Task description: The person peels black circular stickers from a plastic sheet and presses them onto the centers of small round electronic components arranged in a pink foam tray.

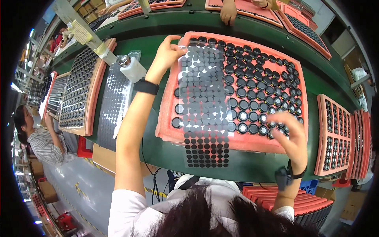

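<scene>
- Centrally, the pink tray (164, 126) lies on the green bench (167, 152), with rows of black parts (241, 93) in it.
- A clear sheet (207, 154) of black dots lies over the tray's left half, covering parts there; its lower end overhangs the near rim.
- The left hand (167, 54) is at the sheet's upper left corner, fingers bent; whether they pinch it, I cannot tell.
- The right hand (292, 132), blurred, is open with fingers bent and apart over the tray's near right corner, hiding some parts.
- Left of the left arm, a white bottle (133, 71) overlaps a second dot sheet (110, 108).
- A taped post (95, 42) partly blocks the view of another filled tray (89, 98).
- To the right, a two-section tray (321, 160) leans beside a stack (360, 144).
- Across the bench, a co-worker's hand (228, 14) hangs at a tray's edge; another person (53, 146) sits at far left.
</scene>
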